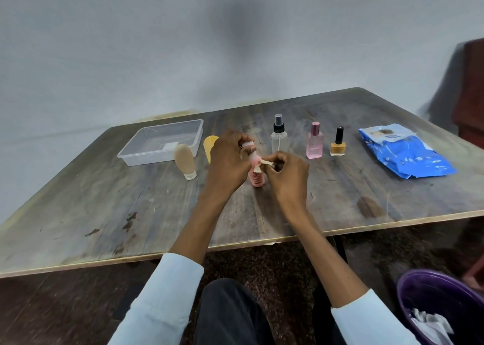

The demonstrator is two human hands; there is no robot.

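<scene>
My left hand [228, 158] grips the upper part of a small pink bottle [256, 177] with a white cap, held tilted just above the wooden table [104, 213]. My right hand [289, 174] pinches a small crumpled piece of whitish tissue [265, 163] against the middle of the bottle. Its fingers are curled and hide part of the tissue.
A clear plastic tray [146, 151] lies at the back left, with a beige tube [185, 161] and a yellow flat piece [210, 145] beside it. A clear spray bottle [279, 135], pink perfume bottle [314, 141], yellow nail polish [338, 144] and blue wipes pack [408, 153] stand right. A purple bin [432, 302] is at bottom right.
</scene>
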